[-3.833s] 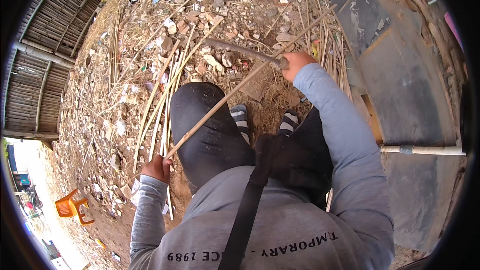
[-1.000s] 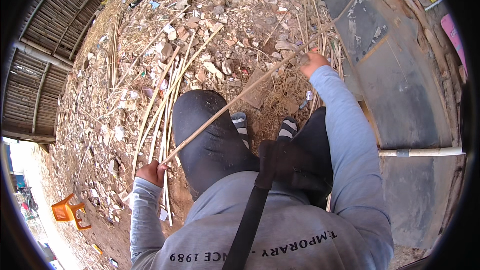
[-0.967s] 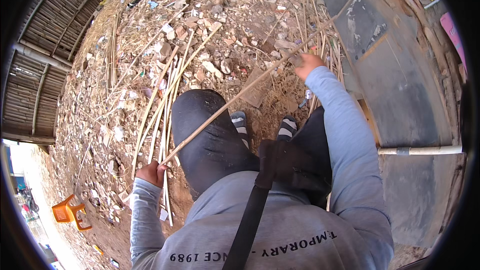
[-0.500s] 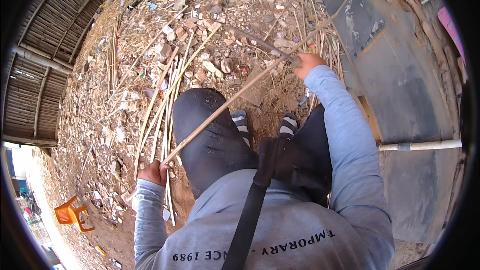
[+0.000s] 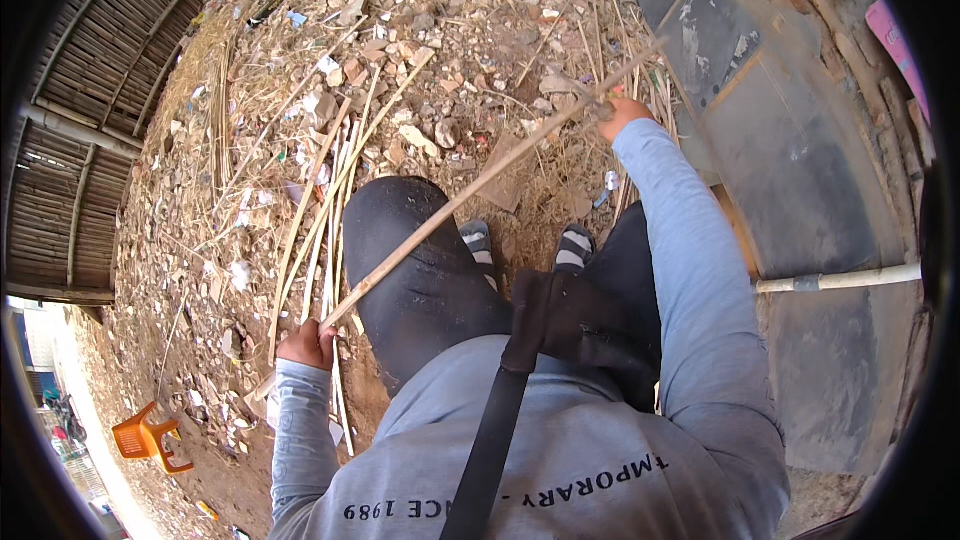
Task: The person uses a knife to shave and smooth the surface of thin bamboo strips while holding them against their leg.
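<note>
A long bamboo stick [image 5: 450, 208] slants across my right-hand side and over my left thigh, its far end up at the right. My left hand [image 5: 307, 346] is closed around its near part, and a short end sticks out behind the fist. At the far right my right hand [image 5: 626, 118] is closed on a dark-bladed knife, beside the stick's far part. The blade is smeared by motion now; where it touches the stick I cannot tell. Several pale split bamboo strips [image 5: 330, 210] lie on the ground to the left of my left knee.
Stones and rubble [image 5: 430, 40] cover the ground ahead, with more thin strips [image 5: 222, 120] among them. Dark sheet panels [image 5: 810, 180] line the right side. A woven bamboo wall [image 5: 70, 180] stands left. An orange plastic chair [image 5: 150, 437] is at the lower left.
My right hand has moved slightly right and up with the knife; its blade, earlier clear and pointing left across the stick's line, is now blurred. The left hand keeps its hold almost unmoved.
</note>
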A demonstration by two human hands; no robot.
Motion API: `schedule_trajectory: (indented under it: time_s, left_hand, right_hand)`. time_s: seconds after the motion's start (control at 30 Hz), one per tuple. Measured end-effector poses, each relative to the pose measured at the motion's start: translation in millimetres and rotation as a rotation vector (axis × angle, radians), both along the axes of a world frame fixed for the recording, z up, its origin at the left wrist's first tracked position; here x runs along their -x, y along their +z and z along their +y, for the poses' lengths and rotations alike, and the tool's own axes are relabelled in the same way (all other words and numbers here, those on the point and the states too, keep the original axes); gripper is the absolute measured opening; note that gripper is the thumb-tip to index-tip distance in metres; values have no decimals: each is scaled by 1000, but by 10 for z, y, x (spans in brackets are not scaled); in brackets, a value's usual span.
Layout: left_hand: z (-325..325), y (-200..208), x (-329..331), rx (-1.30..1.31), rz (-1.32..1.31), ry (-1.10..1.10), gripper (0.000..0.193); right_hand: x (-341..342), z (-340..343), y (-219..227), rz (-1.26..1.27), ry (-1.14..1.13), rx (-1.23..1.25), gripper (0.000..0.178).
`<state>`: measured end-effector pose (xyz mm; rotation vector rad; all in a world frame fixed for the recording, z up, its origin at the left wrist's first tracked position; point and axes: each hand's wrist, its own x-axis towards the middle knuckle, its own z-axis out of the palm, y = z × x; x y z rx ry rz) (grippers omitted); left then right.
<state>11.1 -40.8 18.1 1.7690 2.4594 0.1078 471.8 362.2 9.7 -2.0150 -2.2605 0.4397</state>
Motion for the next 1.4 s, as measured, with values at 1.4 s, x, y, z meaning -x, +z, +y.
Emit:
schedule_trajectory:
  time_s: [1.4]
  left_hand:
    - [-301,16,50,-250,141,73,15]
  right_hand:
    - [-59,51,356,725,-199,-205,40]
